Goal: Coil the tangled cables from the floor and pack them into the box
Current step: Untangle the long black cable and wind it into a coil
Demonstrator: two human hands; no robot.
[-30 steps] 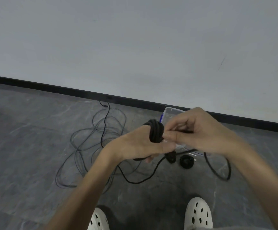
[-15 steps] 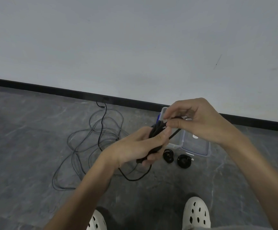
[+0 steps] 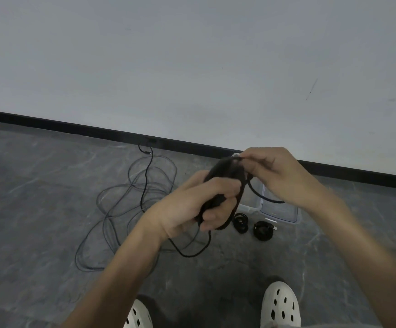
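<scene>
Curled round the lower half of a black, oval bundle of coiled cable (image 3: pixel 230 170), the fingers and thumb of the person's left hand (image 3: pixel 197 204) grip it firmly at mid-height above the floor. At the top of the same bundle the right hand (image 3: pixel 279 176) pinches one black strand between thumb and forefinger, its other fingers bent loosely behind. The bundle is blurred, so its separate turns cannot be told apart. One free stretch of that cable runs from the bundle under the right wrist, and another hangs from the bottom of the left hand as a slack black loop (image 3: pixel 192 254) low over the floor.

Nearest the person, at the bottom edge of the view, are two white perforated foam clogs, the left (image 3: pixel 138 316) and the right (image 3: pixel 280 306), standing on the dark grey, marbled stone floor (image 3: pixel 38 233).

Beyond the hands, two small black cable coils lie on the floor side by side, one (image 3: pixel 240 222) close to the other (image 3: pixel 263 230), both outside and just in front of a clear, rectangular plastic storage box (image 3: pixel 279 213). The hands hide most of the box, so its contents cannot be made out.

To the left of the hands, a loose tangle of thin dark cables (image 3: pixel 130 204) sprawls across the floor in overlapping loops, one end reaching back to the black skirting board (image 3: pixel 74 127) along the floor's far edge. Above that rises a plain pale grey wall (image 3: pixel 192 55).
</scene>
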